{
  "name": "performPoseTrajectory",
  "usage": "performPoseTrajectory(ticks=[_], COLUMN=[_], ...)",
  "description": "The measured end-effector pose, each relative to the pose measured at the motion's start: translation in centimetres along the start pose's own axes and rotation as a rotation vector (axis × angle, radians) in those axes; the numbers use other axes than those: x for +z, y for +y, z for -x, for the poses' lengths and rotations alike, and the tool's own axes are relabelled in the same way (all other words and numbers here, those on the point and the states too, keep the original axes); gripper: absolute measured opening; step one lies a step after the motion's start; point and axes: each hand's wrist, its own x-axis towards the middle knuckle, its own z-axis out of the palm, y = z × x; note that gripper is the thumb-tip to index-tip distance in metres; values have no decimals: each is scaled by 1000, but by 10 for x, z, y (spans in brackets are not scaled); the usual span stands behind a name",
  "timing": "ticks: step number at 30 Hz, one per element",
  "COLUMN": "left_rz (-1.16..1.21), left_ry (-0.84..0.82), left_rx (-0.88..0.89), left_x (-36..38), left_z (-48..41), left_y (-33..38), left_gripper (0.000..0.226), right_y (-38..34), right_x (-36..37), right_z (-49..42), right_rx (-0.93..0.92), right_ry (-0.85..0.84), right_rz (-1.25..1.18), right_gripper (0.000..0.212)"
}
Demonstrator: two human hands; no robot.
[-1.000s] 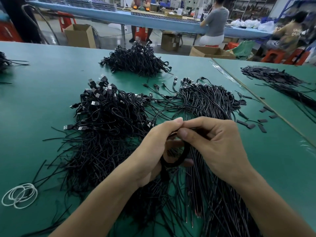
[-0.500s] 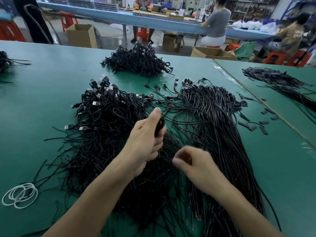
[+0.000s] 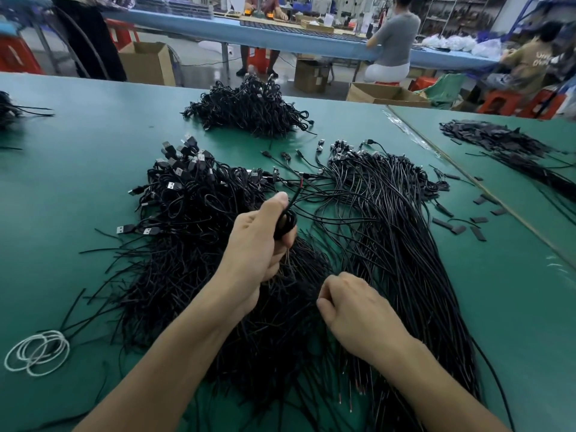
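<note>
We record the left hand [image 3: 255, 244] gripping the coiled cable [image 3: 287, 222], thumb on top, above the loose cables [image 3: 396, 244] on the worktop [image 3: 78, 198]. The right hand [image 3: 355, 310], fingers curled, lies near; we cannot tell whether it holds anything.

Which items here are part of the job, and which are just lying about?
Job: left hand, gripping a coiled cable; right hand, fingers curled over the straight cables; USB pile of coiled ones.
Lying about: white bands; far heap; black strips; boxes.
</note>
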Motion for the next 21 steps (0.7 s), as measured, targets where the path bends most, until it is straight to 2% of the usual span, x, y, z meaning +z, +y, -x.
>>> performPoseTrajectory(ticks=[7,13,15,17,19,21], left_rz=[-20,-163,-128,-80,-60,-55], left_ry=[-24,-337,-379,-387,-356,-285], left_rx=[24,-106,-54,18,66,108], left_x=[2,12,17,19,20,20], left_z=[5,15,18,20,20,21], left_y=[3,7,8,9,10,10], left_gripper=[57,43,34,28,33,39], right_y=[13,-1,-10,-16,-20,-23], right_x=[-66,-84,-85,-86,-87,-85], right_z=[18,24,25,27,29,29], right_rx=[110,-87,-186,-254,-286,-280], right_ry=[-36,281,291,227,163,201], right_rz=[-202,-561,-548,-420,-304,-282], right_gripper=[16,12,10,12,10,11])
